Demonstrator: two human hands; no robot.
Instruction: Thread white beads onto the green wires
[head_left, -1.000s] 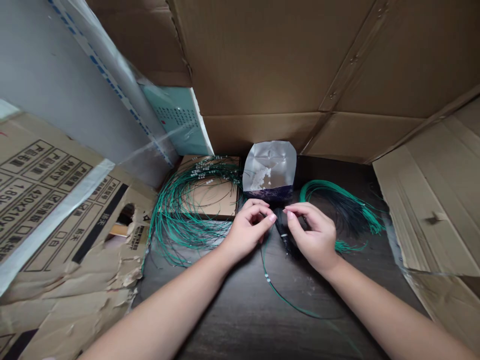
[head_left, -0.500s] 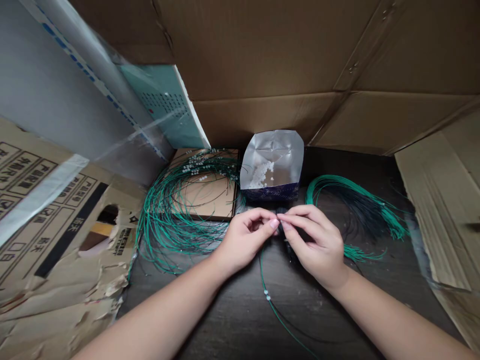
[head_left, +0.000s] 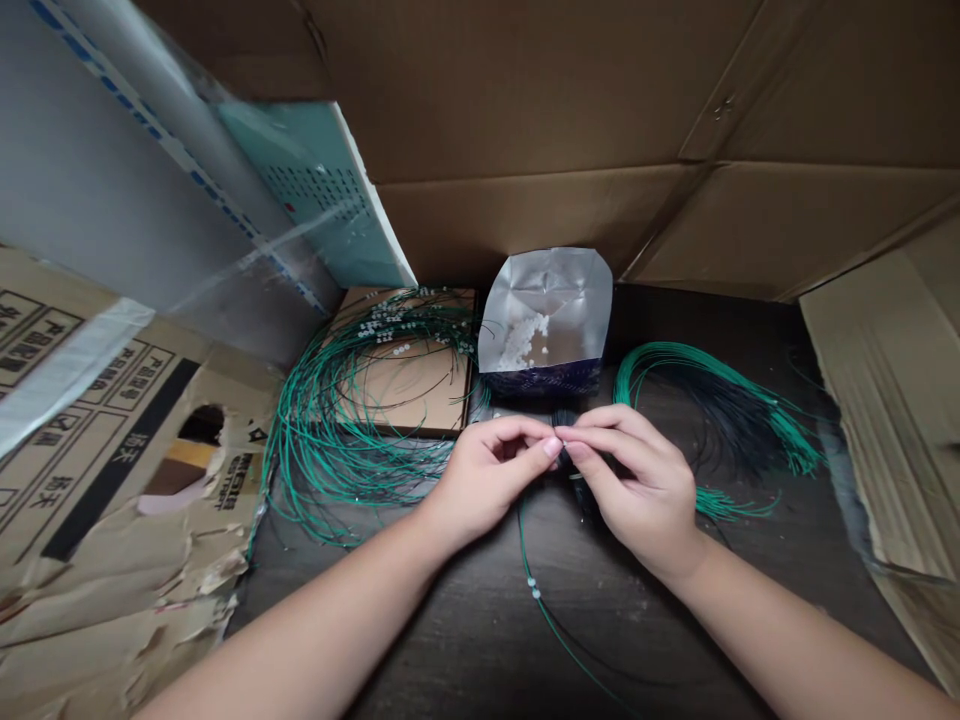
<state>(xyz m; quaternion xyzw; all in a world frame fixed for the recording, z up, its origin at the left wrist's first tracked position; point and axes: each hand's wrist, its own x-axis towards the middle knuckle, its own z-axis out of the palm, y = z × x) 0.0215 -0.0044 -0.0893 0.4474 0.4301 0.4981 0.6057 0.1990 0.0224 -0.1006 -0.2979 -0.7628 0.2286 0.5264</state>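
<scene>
My left hand (head_left: pixel 495 470) is closed in a pinch on a thin green cord (head_left: pixel 556 632), which hangs below its fingers and carries two pale beads (head_left: pixel 533 588). Fingertip to fingertip with it, my right hand (head_left: pixel 637 480) is also pinched; what it grips is too small to make out. Just behind the fingertips stands an open silver-lined bag (head_left: pixel 555 295) holding white beads (head_left: pixel 525 340). A dark object (head_left: pixel 579 490), partly hidden, lies beneath my right hand.
Many green and black cords with beads (head_left: pixel 315 440) spread over a flat cardboard box (head_left: pixel 435 390) at left. Another green cord bundle (head_left: pixel 675 357) lies at right. Cardboard walls (head_left: pixel 540 220) enclose the dark table (head_left: pixel 465 640).
The view has shifted slightly. Both hands remain pinched together at nearly the same place, with the right fingers slightly readjusted.
</scene>
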